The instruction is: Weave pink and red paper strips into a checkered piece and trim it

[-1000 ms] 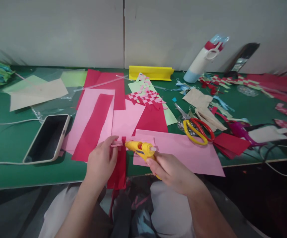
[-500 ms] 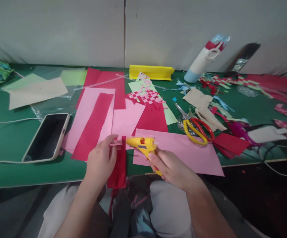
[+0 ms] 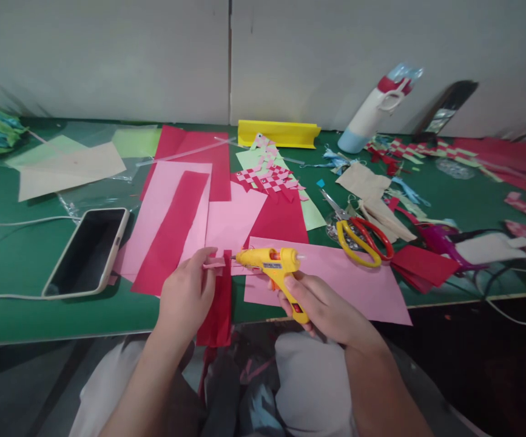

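Note:
My right hand (image 3: 317, 303) is wrapped round the handle of a yellow glue gun (image 3: 274, 264), whose nozzle points left at the paper beside my left fingers. Between the fingers and thumb of my left hand (image 3: 187, 291) is a small pink paper strip (image 3: 214, 263). It lies across the top of a red strip (image 3: 217, 309) that hangs over the table's front edge. A large pink sheet (image 3: 358, 282) extends under and to the right of the glue gun. Whether the nozzle touches the strip I cannot tell.
Left of my hands lies a phone (image 3: 87, 252) with white cables. Scissors (image 3: 358, 237) rest at the right, by fabric scraps (image 3: 367, 188). Woven red-and-pink paper fish (image 3: 269, 176) sit behind the hands. A bottle (image 3: 376, 109) stands near the wall; a purple tool (image 3: 440, 240) lies far right.
The glue gun has shifted slightly right in my right hand and turned to show more of its side. My left hand with the pink strip is almost still.

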A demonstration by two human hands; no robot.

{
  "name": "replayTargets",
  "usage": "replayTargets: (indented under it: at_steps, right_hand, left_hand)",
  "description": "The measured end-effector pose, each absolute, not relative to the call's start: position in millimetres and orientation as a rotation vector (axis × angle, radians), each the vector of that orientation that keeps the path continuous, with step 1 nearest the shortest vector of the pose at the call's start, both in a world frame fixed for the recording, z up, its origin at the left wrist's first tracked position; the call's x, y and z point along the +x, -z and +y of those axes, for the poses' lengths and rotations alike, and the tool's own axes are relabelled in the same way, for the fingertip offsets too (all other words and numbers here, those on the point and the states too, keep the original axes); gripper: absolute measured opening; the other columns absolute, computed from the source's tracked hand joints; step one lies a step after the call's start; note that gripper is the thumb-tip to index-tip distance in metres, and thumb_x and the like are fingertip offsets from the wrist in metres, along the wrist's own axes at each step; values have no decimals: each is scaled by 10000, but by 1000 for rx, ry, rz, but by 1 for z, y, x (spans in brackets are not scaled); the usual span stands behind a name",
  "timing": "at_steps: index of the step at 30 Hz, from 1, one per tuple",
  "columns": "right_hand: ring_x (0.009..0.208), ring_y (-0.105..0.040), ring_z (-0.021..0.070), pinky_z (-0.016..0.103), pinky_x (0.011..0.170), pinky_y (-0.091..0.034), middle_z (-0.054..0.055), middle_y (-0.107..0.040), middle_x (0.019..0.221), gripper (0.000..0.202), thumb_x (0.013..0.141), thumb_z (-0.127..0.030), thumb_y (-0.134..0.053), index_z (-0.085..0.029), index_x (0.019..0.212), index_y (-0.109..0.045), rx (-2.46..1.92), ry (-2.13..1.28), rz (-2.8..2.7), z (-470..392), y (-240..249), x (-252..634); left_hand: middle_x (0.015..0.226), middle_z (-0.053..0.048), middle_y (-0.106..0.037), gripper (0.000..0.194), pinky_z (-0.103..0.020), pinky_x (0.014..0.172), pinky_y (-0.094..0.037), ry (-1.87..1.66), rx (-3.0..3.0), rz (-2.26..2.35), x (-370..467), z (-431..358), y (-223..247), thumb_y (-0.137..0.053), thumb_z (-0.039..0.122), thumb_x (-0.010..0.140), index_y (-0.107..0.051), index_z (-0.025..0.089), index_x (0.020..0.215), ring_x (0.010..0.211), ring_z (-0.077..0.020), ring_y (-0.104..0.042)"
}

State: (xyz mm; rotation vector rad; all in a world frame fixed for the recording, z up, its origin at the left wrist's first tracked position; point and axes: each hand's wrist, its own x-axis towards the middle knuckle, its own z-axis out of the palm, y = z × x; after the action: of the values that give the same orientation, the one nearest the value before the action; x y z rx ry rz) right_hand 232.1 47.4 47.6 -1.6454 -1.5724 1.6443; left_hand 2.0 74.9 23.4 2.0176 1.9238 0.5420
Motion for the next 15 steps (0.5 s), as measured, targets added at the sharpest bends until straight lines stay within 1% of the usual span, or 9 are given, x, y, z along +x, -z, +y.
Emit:
replayTargets:
  at_steps: [4, 11, 13, 15]
  right_hand:
    - [431, -413, 56, 177, 369, -327, -25, -506, 671, 524, 907, -655, -300, -173, 888, -505, -1558, -1720, -1456, 48, -42, 235]
    - [412, -400, 40, 155, 355, -329, -25, -495, 639, 534, 909, -650, -313, -162, 794, -498, -1515, -1761, -1426, 49, -39, 239]
    - [410, -401, 37, 150, 351, -329, -26, -497, 641, 534, 910, -646, -315, -160, 816, -513, -1502, -1768, -1418, 49, -40, 239]
    - [405, -400, 35, 147, 351, -331, -30, -501, 649, 521, 919, -633, -314, -162, 886, -535, -1476, -1777, -1401, 49, -41, 240]
  left_hand:
    - [863, -67, -722, 355, -275, 648, -464, -557, 2014, 1916, 3, 75, -25, -394, 280, 889, -604, 199, 1165, 788, -224, -681]
    - [862, -65, -721, 362, -272, 637, -461, -557, 2022, 1911, 3, 74, -24, -392, 281, 887, -601, 199, 1171, 764, -217, -677]
    - [873, -63, -720, 363, -272, 633, -459, -557, 2021, 1911, 2, 74, -24, -390, 281, 885, -598, 203, 1173, 773, -220, -676]
    - [887, -64, -719, 362, -272, 633, -458, -551, 2016, 1913, 3, 74, -24, -387, 283, 888, -598, 206, 1172, 784, -222, -676]
